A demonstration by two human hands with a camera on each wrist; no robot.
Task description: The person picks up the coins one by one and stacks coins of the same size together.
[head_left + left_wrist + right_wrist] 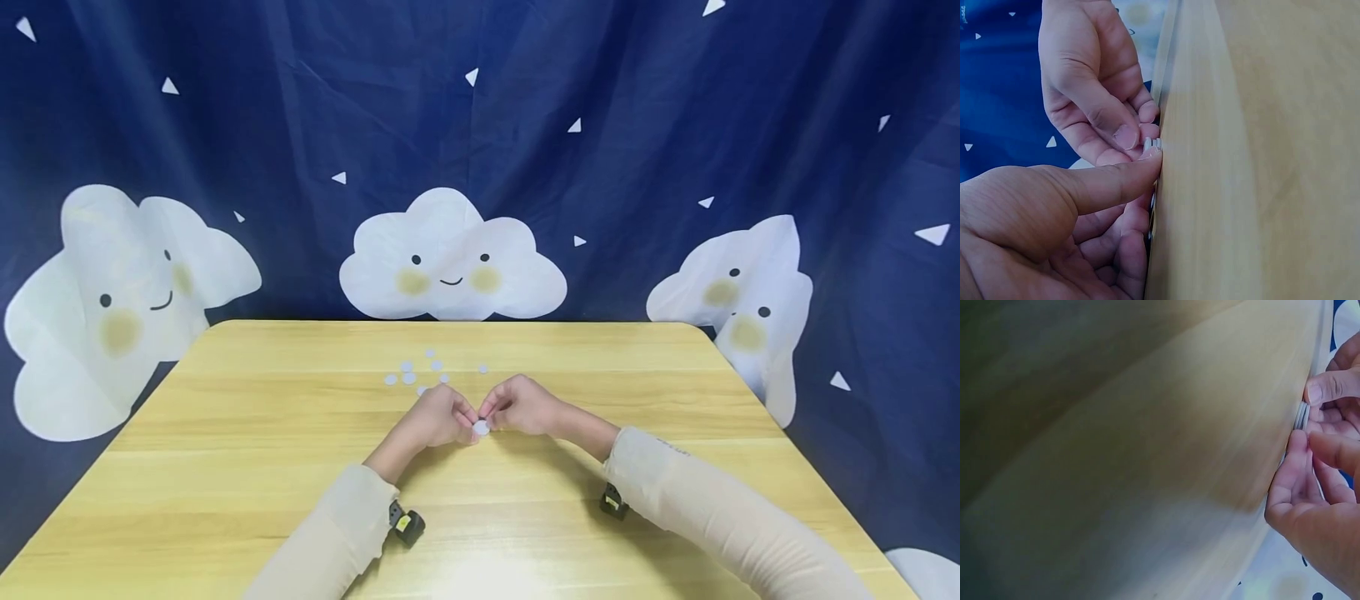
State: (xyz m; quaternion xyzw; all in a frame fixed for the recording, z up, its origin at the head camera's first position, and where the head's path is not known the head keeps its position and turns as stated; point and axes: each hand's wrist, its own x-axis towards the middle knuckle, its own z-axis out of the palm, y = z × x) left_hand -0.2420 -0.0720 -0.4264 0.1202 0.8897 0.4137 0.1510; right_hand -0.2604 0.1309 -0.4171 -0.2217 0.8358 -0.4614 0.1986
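Low over the tabletop, my two hands meet at a small stack of thin round discs, pale grey and coin-like (481, 427). From the left, my left hand (438, 417) pinches the stack's edge, its thumb lying against it. My right hand (525, 406) holds the opposite edge between thumb and fingertips. Seen edge-on in the left wrist view, the stack (1155, 143) shows a few layers. In the right wrist view the stack's edges (1301, 415) look silvery between the fingertips of both hands. Fingers partly hide the discs, so I cannot tell how many there are.
Several loose discs (408, 378) lie scattered beyond my left hand, and one single disc (482, 368) lies beyond the stack. The light wooden table (225, 500) ends at a dark blue curtain (300, 100) with cloud prints. Cameras are strapped at both wrists.
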